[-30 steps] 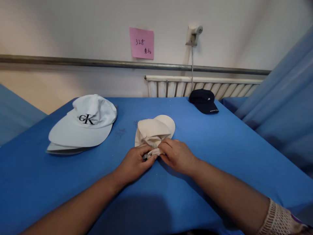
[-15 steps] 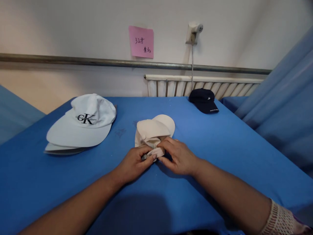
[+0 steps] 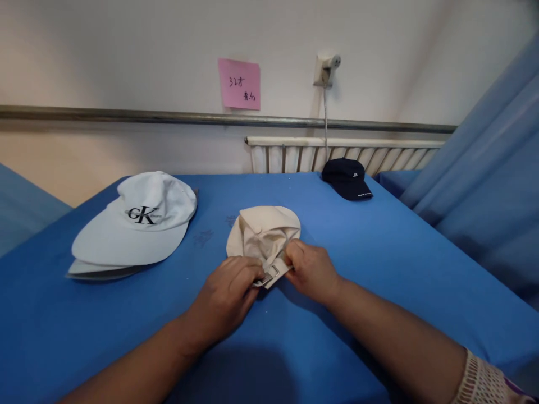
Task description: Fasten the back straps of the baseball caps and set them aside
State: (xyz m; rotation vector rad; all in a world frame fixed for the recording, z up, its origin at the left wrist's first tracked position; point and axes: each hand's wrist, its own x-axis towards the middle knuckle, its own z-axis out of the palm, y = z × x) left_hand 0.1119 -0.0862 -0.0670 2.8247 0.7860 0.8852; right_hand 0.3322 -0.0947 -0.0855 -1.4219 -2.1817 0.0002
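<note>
A beige baseball cap (image 3: 269, 221) lies on the blue-covered table (image 3: 345, 252), its back opening towards me and its brim on the far side. My left hand (image 3: 229, 289) is closed on the left part of the cap's back strap, beside the metal buckle (image 3: 269, 274). On the other side of the buckle, my right hand (image 3: 312, 269) grips the strap between thumb and fingers. The strap stretches between both hands, and some fingertips are hidden under it.
White caps with black lettering (image 3: 138, 216) are stacked at the left. A dark navy cap (image 3: 346, 178) sits at the far right corner. Behind the table are a radiator (image 3: 290, 158), a metal rail (image 3: 177, 117) and a wall socket (image 3: 325, 70); a blue curtain (image 3: 484, 185) hangs at right.
My hands have shifted their hold along the strap and moved slightly apart, so the buckle now shows between them. The cap's back opening has spread wider. The view has tilted slightly up.
</note>
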